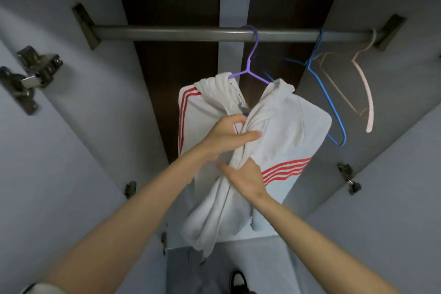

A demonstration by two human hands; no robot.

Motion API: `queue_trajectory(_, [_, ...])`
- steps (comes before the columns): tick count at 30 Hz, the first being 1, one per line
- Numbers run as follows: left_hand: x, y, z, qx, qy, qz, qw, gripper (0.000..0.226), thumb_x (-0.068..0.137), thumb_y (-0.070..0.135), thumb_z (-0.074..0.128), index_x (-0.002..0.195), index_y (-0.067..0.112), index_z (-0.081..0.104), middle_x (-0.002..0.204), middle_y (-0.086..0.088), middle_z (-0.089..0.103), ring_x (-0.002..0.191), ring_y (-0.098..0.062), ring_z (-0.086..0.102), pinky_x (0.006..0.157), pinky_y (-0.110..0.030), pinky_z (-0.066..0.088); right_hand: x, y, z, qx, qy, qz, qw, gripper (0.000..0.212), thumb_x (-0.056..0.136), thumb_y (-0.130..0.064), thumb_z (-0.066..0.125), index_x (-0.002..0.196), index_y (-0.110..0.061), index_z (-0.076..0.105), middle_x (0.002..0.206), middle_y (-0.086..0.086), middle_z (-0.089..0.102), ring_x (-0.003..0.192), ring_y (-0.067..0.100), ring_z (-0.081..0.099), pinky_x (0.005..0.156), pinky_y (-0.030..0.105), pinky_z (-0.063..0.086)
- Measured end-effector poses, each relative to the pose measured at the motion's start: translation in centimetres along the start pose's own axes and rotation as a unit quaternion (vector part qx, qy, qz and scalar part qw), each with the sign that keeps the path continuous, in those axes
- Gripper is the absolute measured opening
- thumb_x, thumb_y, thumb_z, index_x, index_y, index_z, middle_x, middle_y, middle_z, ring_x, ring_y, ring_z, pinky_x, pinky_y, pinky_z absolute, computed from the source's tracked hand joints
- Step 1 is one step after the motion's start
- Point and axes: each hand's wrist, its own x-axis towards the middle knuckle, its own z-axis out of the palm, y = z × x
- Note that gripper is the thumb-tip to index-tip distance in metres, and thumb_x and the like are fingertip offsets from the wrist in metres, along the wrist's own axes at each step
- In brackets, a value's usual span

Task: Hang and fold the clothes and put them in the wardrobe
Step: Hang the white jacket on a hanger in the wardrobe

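Jacket [293, 126] on hanger [250, 64], neck print [235, 92] prob. lettering, illegible.

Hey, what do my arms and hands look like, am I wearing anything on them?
Both forearms are bare. The left hand and right hand show no gloves, rings or watch. What looks like a pale sleeve edge shows at the left upper arm.

Jacket [293, 126]: white with red stripes, draped on hanger, front bunched and gripped by left hand [226, 137] and right hand [247, 180]
Hanger [249, 64]: purple, hooked over wardrobe rail [167, 32], above both hands
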Motion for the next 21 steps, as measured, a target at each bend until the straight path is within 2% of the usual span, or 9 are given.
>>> queue_trajectory(2, [-0.4, 0.8, -0.1, -0.017, -0.005, 0.009, 1.0, 0.029, 0.083, 0.017, 0.073, 0.108, 0.005, 0.064, 0.108, -0.008, 0.067, 0.104, -0.023, 0.062, 0.09, -0.034, 0.053, 0.6, 0.2, -0.5, -0.057, 0.029, 0.033, 0.997, 0.023, 0.086, -0.03, 0.06, 0.099, -0.012, 0.067, 0.088, 0.004, 0.065, 0.091, 0.027, 0.063, 0.064, 0.023, 0.034])
queue_trajectory(3, [-0.6, 1.0, -0.3, -0.019, -0.009, 0.018, 1.0, 0.028, 0.083, 0.016, 0.072, 0.108, 0.007, 0.064, 0.107, -0.005, 0.067, 0.103, -0.02, 0.062, 0.088, -0.031, 0.053, 0.7, 0.6, -1.1, -0.07, 0.022, 0.034, 0.997, 0.021, 0.087, -0.026, 0.058, 0.096, -0.009, 0.066, 0.087, 0.007, 0.064, 0.091, 0.031, 0.063, 0.063, 0.025, 0.033])
queue_trajectory(5, [-1.0, 1.1, -1.1, -0.031, -0.009, 0.041, 0.999, 0.034, 0.085, 0.016, 0.07, 0.117, 0.016, 0.061, 0.114, 0.003, 0.064, 0.106, -0.013, 0.061, 0.089, -0.027, 0.053, 0.6, 0.9, -2.8, -0.04, -0.003, 0.019, 0.999, 0.019, 0.088, -0.021, 0.058, 0.1, -0.009, 0.068, 0.093, 0.006, 0.066, 0.093, 0.026, 0.062, 0.066, 0.026, 0.036])
queue_trajectory(8, [-2.1, -0.6, -2.3, -0.098, 0.024, 0.037, 0.994, 0.041, 0.09, 0.018, 0.063, 0.127, 0.033, 0.05, 0.119, 0.005, 0.06, 0.107, -0.01, 0.06, 0.089, -0.023, 0.052, 0.4, 0.4, -5.7, 0.064, -0.007, 0.034, 0.997, 0.023, 0.088, -0.016, 0.063, 0.109, -0.007, 0.068, 0.102, 0.006, 0.07, 0.096, 0.021, 0.065, 0.083, 0.031, 0.05])
queue_trajectory(11, [-4.9, -5.0, -1.3, -0.096, 0.083, 0.02, 0.992, 0.034, 0.088, 0.009, 0.065, 0.11, 0.031, 0.052, 0.102, 0.001, 0.065, 0.095, -0.015, 0.063, 0.083, -0.029, 0.05, 0.3, -0.7, -8.1, 0.196, -0.042, 0.068, 0.977, 0.02, 0.087, -0.01, 0.065, 0.105, -0.002, 0.067, 0.099, 0.01, 0.073, 0.092, 0.021, 0.07, 0.081, 0.029, 0.056])
queue_trajectory(12, [-5.9, -6.8, -0.4, -0.062, 0.07, 0.007, 0.996, 0.034, 0.086, 0.008, 0.067, 0.105, 0.032, 0.052, 0.099, 0.004, 0.064, 0.093, -0.015, 0.062, 0.082, -0.03, 0.049, 0.2, -1.2, -8.7, 0.233, -0.063, 0.076, 0.967, 0.018, 0.087, -0.008, 0.065, 0.104, -0.003, 0.067, 0.1, 0.01, 0.073, 0.092, 0.021, 0.071, 0.078, 0.028, 0.057])
queue_trajectory(15, [-8.7, -10.2, 3.2, 0.039, -0.074, -0.059, 0.995, 0.04, 0.078, 0.034, 0.075, 0.109, 0.04, 0.051, 0.108, 0.011, 0.059, 0.101, -0.008, 0.06, 0.088, -0.025, 0.05, -0.1, -2.5, -9.9, 0.303, -0.097, 0.09, 0.944, 0.019, 0.087, -0.005, 0.064, 0.106, -0.003, 0.066, 0.102, 0.011, 0.073, 0.092, 0.021, 0.071, 0.071, 0.026, 0.058])
queue_trajectory(18, [-9.7, -10.6, 6.0, 0.0, -0.092, -0.092, 0.991, 0.054, 0.068, 0.06, 0.069, 0.115, 0.051, 0.044, 0.114, 0.013, 0.057, 0.101, -0.002, 0.06, 0.083, -0.015, 0.048, -0.3, -3.1, -10.7, 0.328, -0.096, 0.107, 0.934, 0.029, 0.086, -0.008, 0.065, 0.114, 0.002, 0.064, 0.107, 0.015, 0.071, 0.099, 0.027, 0.069, 0.081, 0.032, 0.057])
queue_trajectory(21, [-10.9, -10.2, 8.1, -0.035, -0.105, -0.103, 0.988, 0.058, 0.069, 0.076, 0.06, 0.119, 0.064, 0.033, 0.125, 0.014, 0.052, 0.106, 0.002, 0.058, 0.091, -0.021, 0.048, -0.5, -2.9, -11.9, 0.342, -0.087, 0.119, 0.928, 0.034, 0.086, -0.011, 0.067, 0.116, 0.004, 0.063, 0.105, 0.016, 0.071, 0.097, 0.028, 0.069, 0.082, 0.034, 0.057])
